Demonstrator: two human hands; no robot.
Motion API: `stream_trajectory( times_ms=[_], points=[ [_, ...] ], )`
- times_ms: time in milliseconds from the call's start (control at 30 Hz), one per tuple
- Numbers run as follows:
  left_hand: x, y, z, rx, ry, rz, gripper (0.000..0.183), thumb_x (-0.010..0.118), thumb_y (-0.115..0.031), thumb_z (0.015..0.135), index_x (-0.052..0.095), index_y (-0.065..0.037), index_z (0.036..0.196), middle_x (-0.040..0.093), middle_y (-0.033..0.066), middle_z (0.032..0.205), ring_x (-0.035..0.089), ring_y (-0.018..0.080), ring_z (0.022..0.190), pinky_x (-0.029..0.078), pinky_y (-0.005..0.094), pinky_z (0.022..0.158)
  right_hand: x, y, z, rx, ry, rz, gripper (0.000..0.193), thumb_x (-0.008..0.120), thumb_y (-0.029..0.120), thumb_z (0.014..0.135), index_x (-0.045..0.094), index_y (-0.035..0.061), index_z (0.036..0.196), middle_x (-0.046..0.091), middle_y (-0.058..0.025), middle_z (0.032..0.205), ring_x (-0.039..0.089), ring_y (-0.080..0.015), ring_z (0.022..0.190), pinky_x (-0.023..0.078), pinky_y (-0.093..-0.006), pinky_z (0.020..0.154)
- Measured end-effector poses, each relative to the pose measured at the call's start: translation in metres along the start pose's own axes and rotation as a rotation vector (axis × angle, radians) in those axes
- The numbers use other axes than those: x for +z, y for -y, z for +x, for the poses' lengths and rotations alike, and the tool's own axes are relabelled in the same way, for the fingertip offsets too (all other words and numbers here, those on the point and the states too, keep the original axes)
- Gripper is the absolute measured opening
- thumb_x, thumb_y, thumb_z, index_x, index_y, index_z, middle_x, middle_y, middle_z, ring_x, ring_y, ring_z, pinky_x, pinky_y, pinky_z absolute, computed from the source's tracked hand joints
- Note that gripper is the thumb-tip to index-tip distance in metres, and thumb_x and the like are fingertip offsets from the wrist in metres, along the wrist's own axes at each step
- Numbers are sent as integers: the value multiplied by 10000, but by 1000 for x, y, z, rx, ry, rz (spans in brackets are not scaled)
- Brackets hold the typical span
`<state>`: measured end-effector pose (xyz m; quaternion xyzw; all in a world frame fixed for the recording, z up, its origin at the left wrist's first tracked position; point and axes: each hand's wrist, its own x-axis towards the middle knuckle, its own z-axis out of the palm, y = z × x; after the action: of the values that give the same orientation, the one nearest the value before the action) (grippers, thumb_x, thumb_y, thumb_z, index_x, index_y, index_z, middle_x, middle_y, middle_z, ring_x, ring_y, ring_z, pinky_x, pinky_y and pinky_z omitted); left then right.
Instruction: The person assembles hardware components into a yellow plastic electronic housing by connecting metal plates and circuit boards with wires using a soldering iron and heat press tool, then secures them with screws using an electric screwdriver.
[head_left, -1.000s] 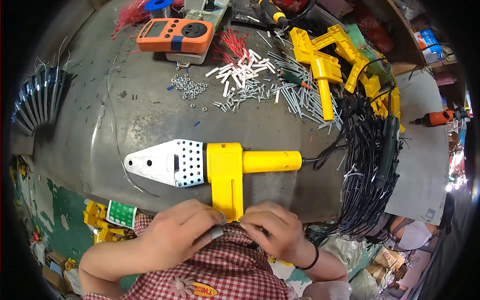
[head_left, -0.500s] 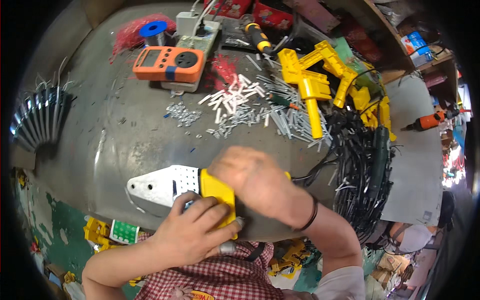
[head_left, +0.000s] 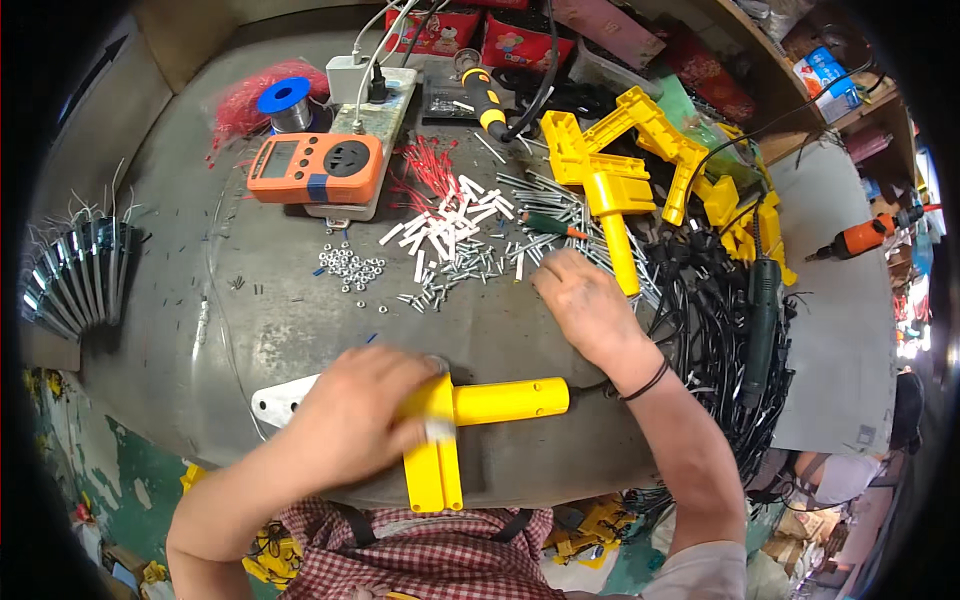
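Observation:
My left hand is wrapped over a yellow plastic tool body, its thumb slightly smeared. From that body a round yellow handle runs right, and a flat silver metal plate with holes sticks out left, partly hidden by the hand. Beyond the tool, my right hand hovers near the loose long screws and a green-handled screwdriver. Its fingers are curled together; whatever they hold, if anything, is hidden. White sleeves, short screws and nuts lie in piles nearby.
An orange meter rests by a power strip and a blue solder spool. Yellow housings and black cords crowd the right. Metal strips with wires fan out at left.
My right hand has left the tool and moved up and right to the screws. My left hand has shifted up over the yellow body. The handle now shows, and the view has shifted slightly.

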<state>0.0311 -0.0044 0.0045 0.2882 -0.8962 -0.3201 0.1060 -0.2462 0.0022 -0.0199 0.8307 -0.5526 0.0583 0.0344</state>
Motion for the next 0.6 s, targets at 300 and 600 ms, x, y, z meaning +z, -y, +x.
stream_trajectory(
  times_ms=[300,600],
  points=[
    [-3,40,50,147,-95,516,164,556,-6,662,485,-40,807,523,113,806,547,278,800,473,372,699,-45,48,-47,450,-87,1028,142,638,66,772,602,15,900,600,-86,862,595,-216,765,463,-304,720],
    [7,-13,65,146,-112,-132,234,642,11,660,598,-27,886,573,121,845,582,294,750,488,344,680,-22,80,-80,365,-293,696,146,702,81,687,623,99,809,559,-21,1035,501,-238,1010,331,-371,872]
  ],
)
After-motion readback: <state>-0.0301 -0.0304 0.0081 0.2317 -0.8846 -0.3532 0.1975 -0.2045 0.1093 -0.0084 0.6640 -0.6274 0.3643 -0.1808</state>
